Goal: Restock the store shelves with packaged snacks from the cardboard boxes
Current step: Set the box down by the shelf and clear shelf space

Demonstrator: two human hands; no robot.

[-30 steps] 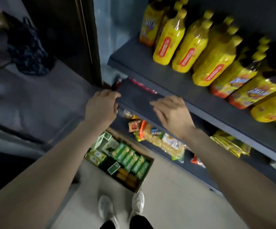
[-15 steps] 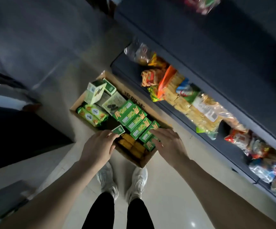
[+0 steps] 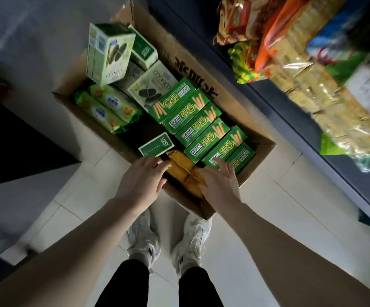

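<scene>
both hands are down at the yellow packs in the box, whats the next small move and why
Probably close both hands on the yellow packs and lift them out. The left hand and right hand flank them at the near end of the cardboard box, fingers touching but not clearly gripping yet.

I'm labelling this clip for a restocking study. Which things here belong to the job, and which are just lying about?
Part of the job:
- open brown cardboard box
- yellow snack packets, touched by left hand and right hand
- green breadstick cartons
- pale green biscuit carton
- dark shelf with bagged snacks

Just lying about:
- white sneakers
- white tiled floor
</scene>
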